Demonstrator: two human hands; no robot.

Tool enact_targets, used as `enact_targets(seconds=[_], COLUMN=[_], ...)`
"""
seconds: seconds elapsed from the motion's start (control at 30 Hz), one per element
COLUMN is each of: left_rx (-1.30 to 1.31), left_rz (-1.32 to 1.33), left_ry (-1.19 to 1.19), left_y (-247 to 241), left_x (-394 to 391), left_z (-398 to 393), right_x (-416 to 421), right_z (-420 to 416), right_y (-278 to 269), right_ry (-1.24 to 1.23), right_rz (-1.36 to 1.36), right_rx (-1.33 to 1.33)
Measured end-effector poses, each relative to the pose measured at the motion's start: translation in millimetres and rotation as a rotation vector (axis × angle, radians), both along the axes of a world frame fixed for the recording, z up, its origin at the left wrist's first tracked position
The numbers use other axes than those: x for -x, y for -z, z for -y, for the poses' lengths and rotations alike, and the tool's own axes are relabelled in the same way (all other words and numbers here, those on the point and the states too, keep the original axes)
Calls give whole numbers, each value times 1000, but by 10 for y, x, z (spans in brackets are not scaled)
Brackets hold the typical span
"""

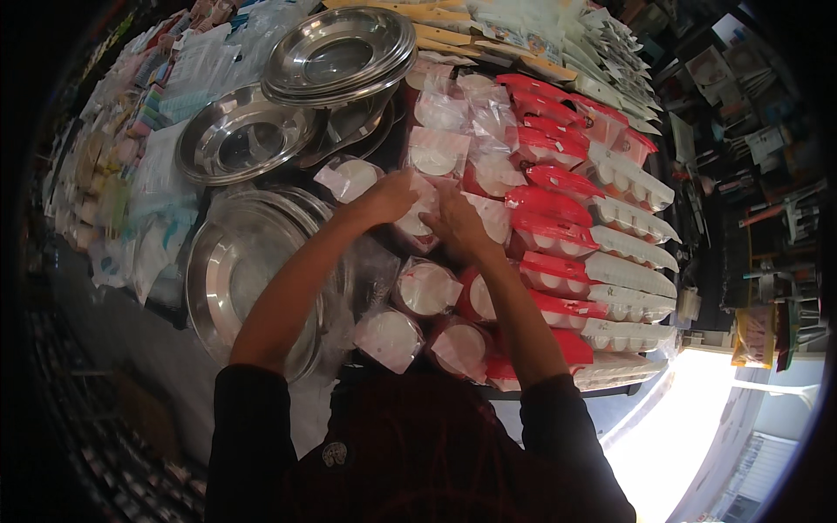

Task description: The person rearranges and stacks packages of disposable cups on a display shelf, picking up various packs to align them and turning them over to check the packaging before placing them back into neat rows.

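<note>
A clear-wrapped pack with a round white top stands between my two hands. My left hand has its fingers on the upper left of the wrapping. From the right, my right hand grips the pack's other side, thumb lower and fingers near the top edge. Similar wrapped packs surround them: one left of my left hand, one just beyond, and others nearer my body. What the packs contain is unclear.
Shiny metal basins are stacked on the left, some nearer ones under clear plastic. Red-topped packs and white ridged packs form rows on the right. Bagged goods fill the far left. Hanging goods line the right side.
</note>
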State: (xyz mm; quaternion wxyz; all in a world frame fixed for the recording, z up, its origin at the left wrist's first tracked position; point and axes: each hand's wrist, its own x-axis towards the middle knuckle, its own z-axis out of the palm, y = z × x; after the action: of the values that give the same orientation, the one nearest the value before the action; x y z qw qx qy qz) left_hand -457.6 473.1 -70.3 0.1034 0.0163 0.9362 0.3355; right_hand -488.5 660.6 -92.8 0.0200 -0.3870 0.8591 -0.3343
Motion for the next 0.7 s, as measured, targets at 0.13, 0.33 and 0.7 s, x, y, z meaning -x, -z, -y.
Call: enact_targets(seconds=[0.13, 0.33, 0.7], left_rx=[73, 266, 221], left_rz=[47, 266, -14], left_ry=[54, 176, -83], left_y=[291, 280, -75], left_x=[161, -28, 583], left_z=[-33, 141, 55], right_x=[-43, 97, 585], right_z=[91, -65, -170], right_y=[173, -82, -14], right_ry=[-123, -253, 82], right_rz=[67, 364, 424], right_rx=[-354, -171, -825])
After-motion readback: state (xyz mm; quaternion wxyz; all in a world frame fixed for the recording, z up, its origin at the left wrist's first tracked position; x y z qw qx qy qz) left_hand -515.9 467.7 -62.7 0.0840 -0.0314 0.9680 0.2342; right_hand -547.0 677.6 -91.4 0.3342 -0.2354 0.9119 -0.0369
